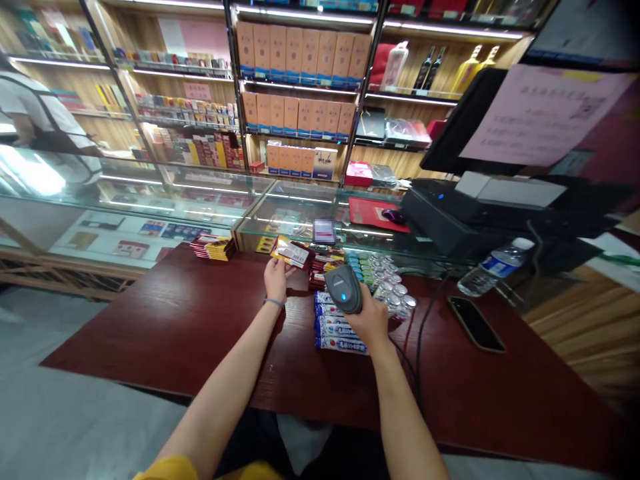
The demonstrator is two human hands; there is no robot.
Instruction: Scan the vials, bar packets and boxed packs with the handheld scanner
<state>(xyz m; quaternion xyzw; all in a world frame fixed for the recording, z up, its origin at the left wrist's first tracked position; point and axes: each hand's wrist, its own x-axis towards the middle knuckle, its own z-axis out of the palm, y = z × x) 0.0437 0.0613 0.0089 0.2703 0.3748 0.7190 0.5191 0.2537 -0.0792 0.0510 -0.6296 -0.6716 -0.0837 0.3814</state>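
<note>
Left hand (277, 279): pinches the packet (293, 252) by its near edge.
Packet: just beyond that hand, left of the scanner (343, 289), apart; long axis slants nearer rightward (pale label facing up).
Right hand (373, 317): wrapped around the scanner, farther from the packet.

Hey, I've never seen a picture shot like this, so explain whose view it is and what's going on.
There's no robot here: one camera, worn on a person's head, looks forward and down at their own bare hands. The left hand holds a yellow and dark red packet. The right hand grips a dark handheld scanner. On the reddish-brown table are, among other things, a stack of similar packets, blue-and-white wrapped packs, a clear bottle and a phone.
</note>
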